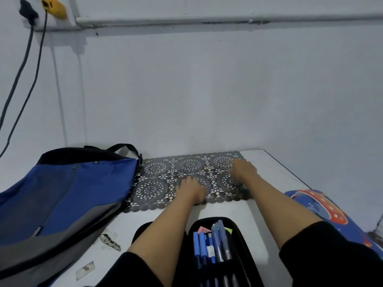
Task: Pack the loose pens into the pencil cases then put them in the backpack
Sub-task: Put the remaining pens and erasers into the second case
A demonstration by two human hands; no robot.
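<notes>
An open black pencil case [241,239] lies at the near edge of the white table between my forearms, with several blue pens [213,243] standing in it. A blue and grey backpack [62,195] lies on the left of the table. My left hand [189,188] rests palm down on a dark lace placemat [157,181], fingers spread. My right hand [243,169] is blurred and lies further back on the mat's right part; whether it holds anything cannot be told. A second blue case with a red print [319,208] sits at the table's right edge.
The table [275,170] stands against a white wall. Two dark cables [27,79] hang from a socket at the upper left. A scrap of paper [85,270] and a chipped patch [109,242] mark the near-left tabletop.
</notes>
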